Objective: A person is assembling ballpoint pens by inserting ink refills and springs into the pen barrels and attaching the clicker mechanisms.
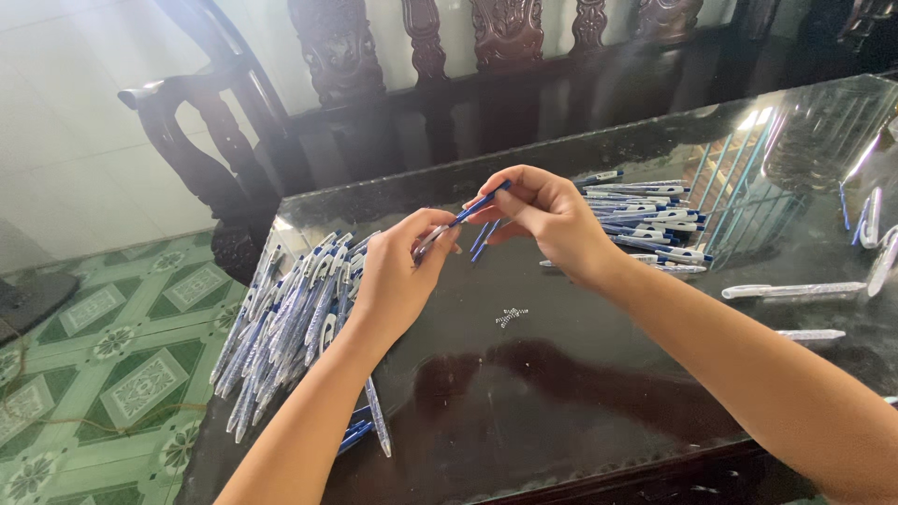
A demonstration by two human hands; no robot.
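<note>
Both forearms reach in from the bottom edge and meet at centre frame. The left hand (398, 271) sits knuckles up, fingers curled into a pinch. The right hand (552, 220), slightly higher, has thumb and fingertips pressed together, wrist bent.

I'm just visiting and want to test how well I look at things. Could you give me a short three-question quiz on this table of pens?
1. True or false: both hands hold the same pen above the table.
2. Where does the bigger heap of pens lie? A) by the left hand B) on the floor C) on the chair
3. What small things lie on the dark tabletop just below the hands?

Key
1. True: the left hand and the right hand meet on one blue and white pen.
2. A: the heap of pens lies beside the left hand.
3. A little cluster of springs on the table.
</note>
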